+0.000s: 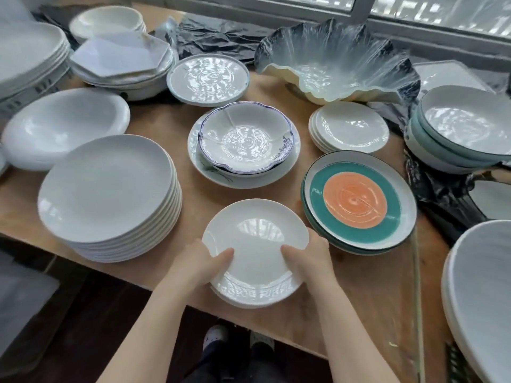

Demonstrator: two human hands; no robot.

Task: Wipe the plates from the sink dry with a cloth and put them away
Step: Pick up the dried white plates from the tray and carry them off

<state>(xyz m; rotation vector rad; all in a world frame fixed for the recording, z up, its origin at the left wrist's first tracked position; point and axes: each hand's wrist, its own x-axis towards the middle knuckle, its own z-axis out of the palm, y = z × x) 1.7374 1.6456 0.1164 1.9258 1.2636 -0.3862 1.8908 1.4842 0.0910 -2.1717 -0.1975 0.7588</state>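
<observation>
Both hands hold one small white plate (255, 246) low in the centre of the view, above the near edge of the wooden table (367, 277). The left hand (197, 265) grips the rim at about 8 o'clock on the plate and the right hand (308, 258) at about 4 o'clock, each with the thumb laid on the upper face and the remaining fingers passing beneath — a two-sided clamp that keeps the glossy dish level. The plate sits tilted slightly over at least one matching plate directly underneath; whether the two touch cannot be told. No cloth is in view, so the drying step appears finished for this piece, and the step in hand is judged to be putting it away on its own pile.

The table is sorted by kind, which accounts for the placement. A tall stack of white plates (107, 194) stands at 9 o'clock from the held plate. A teal and orange plate (356, 203) tops a short pile at 2 o'clock, just beside the right hand. A scalloped blue-rimmed bowl (244, 138) rests on a wider plate at 12 o'clock. A large ruffled glass bowl (337, 59) is well beyond, at 1 o'clock.

Risk noted — the held pile lies close to the table's near edge.
</observation>
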